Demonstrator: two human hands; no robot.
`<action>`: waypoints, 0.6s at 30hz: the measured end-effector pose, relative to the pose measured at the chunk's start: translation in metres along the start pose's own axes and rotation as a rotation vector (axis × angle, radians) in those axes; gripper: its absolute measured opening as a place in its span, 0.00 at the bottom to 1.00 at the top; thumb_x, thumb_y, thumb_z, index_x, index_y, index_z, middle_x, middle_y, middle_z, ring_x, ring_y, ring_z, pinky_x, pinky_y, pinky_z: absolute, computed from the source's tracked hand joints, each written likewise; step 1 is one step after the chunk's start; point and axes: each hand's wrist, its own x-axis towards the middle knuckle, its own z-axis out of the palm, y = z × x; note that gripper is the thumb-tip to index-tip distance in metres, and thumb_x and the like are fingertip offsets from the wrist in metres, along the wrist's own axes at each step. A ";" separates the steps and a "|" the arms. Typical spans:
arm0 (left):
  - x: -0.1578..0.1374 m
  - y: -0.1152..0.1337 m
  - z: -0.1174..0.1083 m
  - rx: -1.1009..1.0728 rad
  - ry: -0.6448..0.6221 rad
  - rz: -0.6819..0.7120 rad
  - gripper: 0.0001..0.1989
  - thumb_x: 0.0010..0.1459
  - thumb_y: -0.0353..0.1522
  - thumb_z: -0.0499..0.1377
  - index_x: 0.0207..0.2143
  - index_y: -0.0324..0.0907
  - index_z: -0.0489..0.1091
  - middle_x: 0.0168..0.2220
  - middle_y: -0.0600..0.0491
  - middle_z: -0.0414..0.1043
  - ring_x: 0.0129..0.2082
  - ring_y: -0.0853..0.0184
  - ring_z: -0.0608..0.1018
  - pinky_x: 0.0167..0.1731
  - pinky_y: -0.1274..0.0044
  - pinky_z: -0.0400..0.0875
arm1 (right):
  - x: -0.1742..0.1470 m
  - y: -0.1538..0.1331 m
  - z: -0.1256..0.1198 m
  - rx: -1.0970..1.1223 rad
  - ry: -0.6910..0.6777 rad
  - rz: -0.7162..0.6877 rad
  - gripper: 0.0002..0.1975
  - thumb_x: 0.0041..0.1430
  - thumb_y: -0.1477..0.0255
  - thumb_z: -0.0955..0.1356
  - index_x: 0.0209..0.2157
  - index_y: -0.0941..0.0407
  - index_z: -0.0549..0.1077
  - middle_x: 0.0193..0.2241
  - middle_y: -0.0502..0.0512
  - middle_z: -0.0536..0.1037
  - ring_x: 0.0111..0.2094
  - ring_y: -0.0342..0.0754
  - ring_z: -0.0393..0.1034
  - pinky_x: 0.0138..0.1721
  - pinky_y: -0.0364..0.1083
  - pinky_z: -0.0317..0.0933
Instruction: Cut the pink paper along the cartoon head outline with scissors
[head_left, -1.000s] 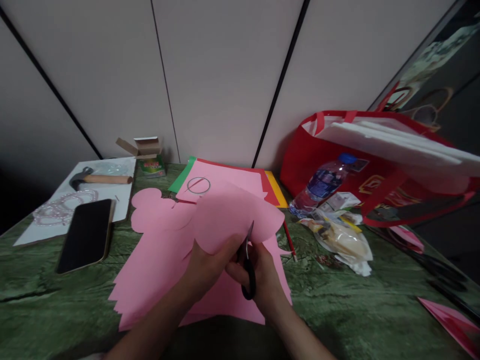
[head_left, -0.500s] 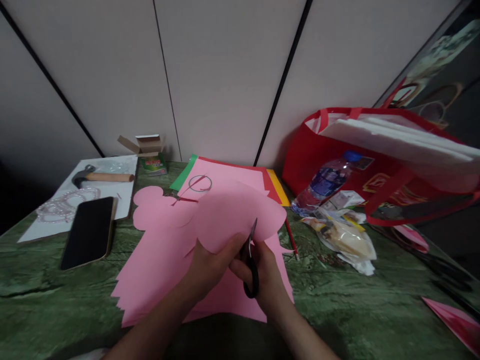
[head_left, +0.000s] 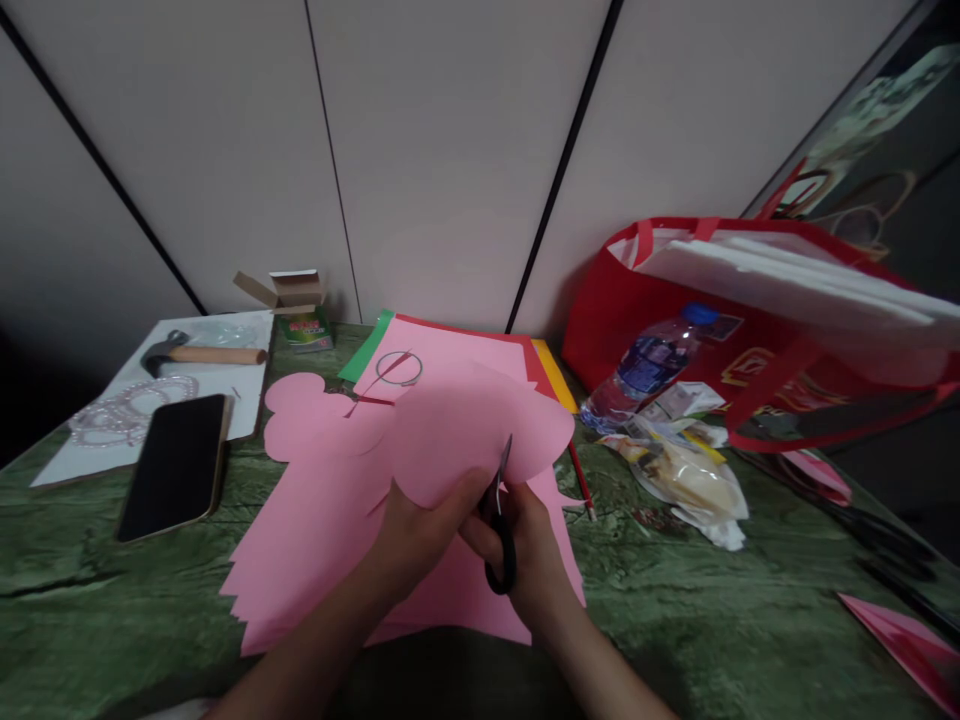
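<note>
My left hand (head_left: 424,525) pinches the lower edge of a rounded, curvy-edged pink paper piece (head_left: 457,430), thumb on top. Black-handled scissors (head_left: 501,545) are in my right hand (head_left: 536,555), fingers through the loops. Their blades point away from me, at the near edge of the paper between its two lobes, and one blade shows over the pink surface. Beneath both hands lies a stack of pink paper sheets (head_left: 307,560). Another cut pink paper shape (head_left: 296,415) rests at the stack's upper left.
Left of the stack lie a phone (head_left: 176,465), a hammer (head_left: 217,355) and strung beads (head_left: 135,405). A small open box (head_left: 307,325) stands behind. At right are a red pencil (head_left: 581,480), a bottle (head_left: 645,365), a plastic wrapper (head_left: 690,475) and a red bag (head_left: 675,270).
The view has shifted very slightly. Both hands, the scissors and the pink paper piece stay in almost the same position.
</note>
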 end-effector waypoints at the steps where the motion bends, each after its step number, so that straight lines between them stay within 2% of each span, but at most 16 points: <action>1: 0.000 0.000 0.000 0.000 -0.002 -0.002 0.05 0.46 0.31 0.59 0.20 0.41 0.69 0.20 0.55 0.72 0.24 0.65 0.75 0.27 0.75 0.71 | 0.000 0.000 0.000 -0.009 0.000 -0.003 0.19 0.36 0.69 0.75 0.29 0.54 0.65 0.19 0.43 0.65 0.21 0.42 0.59 0.22 0.41 0.57; 13: 0.000 0.001 0.000 0.005 0.021 -0.036 0.04 0.45 0.32 0.59 0.24 0.40 0.71 0.25 0.52 0.75 0.29 0.63 0.77 0.31 0.74 0.72 | -0.001 -0.002 -0.003 -0.039 -0.012 0.001 0.19 0.37 0.67 0.75 0.29 0.55 0.64 0.18 0.43 0.64 0.20 0.41 0.56 0.20 0.40 0.52; 18: -0.001 0.001 0.001 0.029 -0.020 -0.054 0.07 0.46 0.33 0.58 0.19 0.41 0.69 0.18 0.54 0.72 0.22 0.65 0.75 0.25 0.74 0.71 | 0.000 -0.001 -0.003 -0.005 0.011 0.039 0.20 0.34 0.70 0.76 0.28 0.56 0.64 0.16 0.41 0.63 0.19 0.39 0.54 0.19 0.39 0.49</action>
